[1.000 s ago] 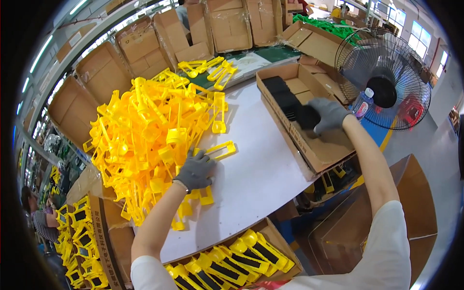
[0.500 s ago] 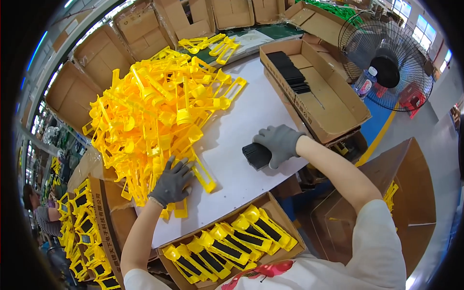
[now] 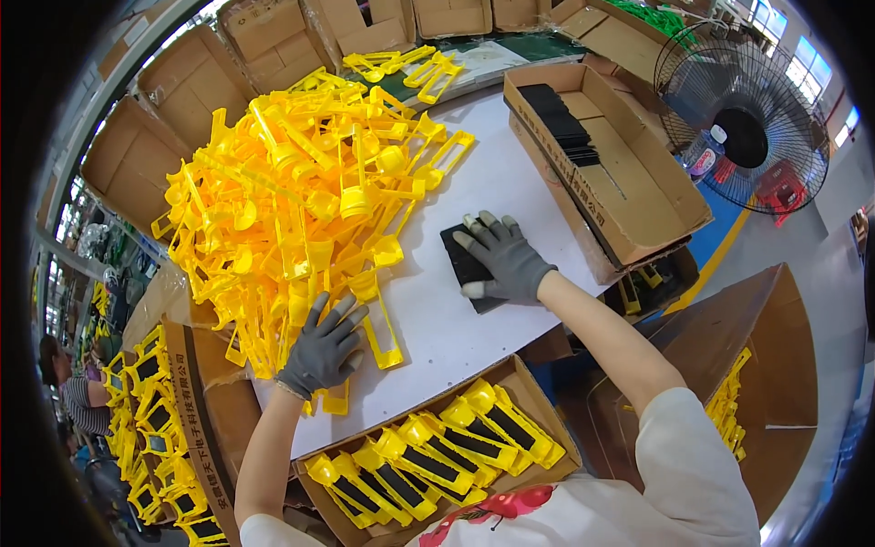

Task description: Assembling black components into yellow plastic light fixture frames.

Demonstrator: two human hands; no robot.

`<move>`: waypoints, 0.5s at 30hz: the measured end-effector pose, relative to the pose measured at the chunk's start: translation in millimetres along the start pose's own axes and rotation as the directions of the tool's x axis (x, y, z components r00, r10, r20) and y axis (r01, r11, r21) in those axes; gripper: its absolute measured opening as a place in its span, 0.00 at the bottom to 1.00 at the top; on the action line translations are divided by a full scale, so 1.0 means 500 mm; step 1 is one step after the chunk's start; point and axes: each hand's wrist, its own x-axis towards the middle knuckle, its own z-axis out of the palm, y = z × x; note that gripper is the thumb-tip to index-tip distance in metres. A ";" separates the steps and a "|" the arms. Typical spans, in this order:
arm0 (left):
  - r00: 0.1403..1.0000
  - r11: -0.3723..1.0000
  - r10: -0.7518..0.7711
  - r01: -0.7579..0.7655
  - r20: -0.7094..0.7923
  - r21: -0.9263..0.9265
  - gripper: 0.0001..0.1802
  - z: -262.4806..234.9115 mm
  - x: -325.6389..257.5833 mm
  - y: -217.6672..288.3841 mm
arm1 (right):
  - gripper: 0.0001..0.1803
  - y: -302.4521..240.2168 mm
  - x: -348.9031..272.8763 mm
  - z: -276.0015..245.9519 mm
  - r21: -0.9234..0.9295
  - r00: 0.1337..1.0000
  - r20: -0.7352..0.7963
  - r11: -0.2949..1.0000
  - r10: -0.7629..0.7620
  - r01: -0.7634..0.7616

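Head view: your two gloved hands are both down on the white table (image 3: pixel 510 191). Your left hand (image 3: pixel 321 348) lies at the near edge of the yellow heap (image 3: pixel 301 191), fingers spread and gently curled over one yellow part (image 3: pixel 360 314) at the heap's edge; whether they actually grip it cannot be told. Your right hand (image 3: pixel 501 260) is pressed flat, fingers stretched out and slightly apart, on top of one small stack of black pads (image 3: pixel 463 264) that sits on the table just right of the heap. The hand covers most of the stack, so how many pads it holds cannot be counted.

The heap holds far too many tangled parts to count. One long carton (image 3: pixel 638 191) stands to your right, touching the table edge, with one row of black pads (image 3: pixel 565 123) at its far end; the rest of its floor is bare. One near carton (image 3: pixel 538 410) right below your hands holds finished yellow pieces with black inserts (image 3: pixel 437 451), about eight or nine showing, packed side by side in a slanted row. More such pieces fill one box (image 3: pixel 155 428) at lower left. One fan (image 3: pixel 743 132) stands at the upper right, well apart from the hands. Several open brown cartons ring the far side of the table.
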 end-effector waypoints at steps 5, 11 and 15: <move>0.997 1.000 -0.028 0.029 -0.077 0.008 0.13 -0.009 0.007 0.013 | 0.44 -0.003 0.007 0.036 0.002 0.973 -0.223 0.998 0.067 -0.069; 0.956 0.976 -0.213 0.215 -0.201 -0.010 0.11 -0.042 -0.042 0.048 | 0.17 -0.006 -0.072 -0.065 0.370 0.941 -0.268 0.924 0.206 -0.097; 0.814 0.885 -0.452 0.459 -0.364 -0.072 0.10 -0.050 -0.052 0.092 | 0.17 -0.033 -0.158 -0.009 0.400 0.923 -0.289 0.908 0.254 -0.124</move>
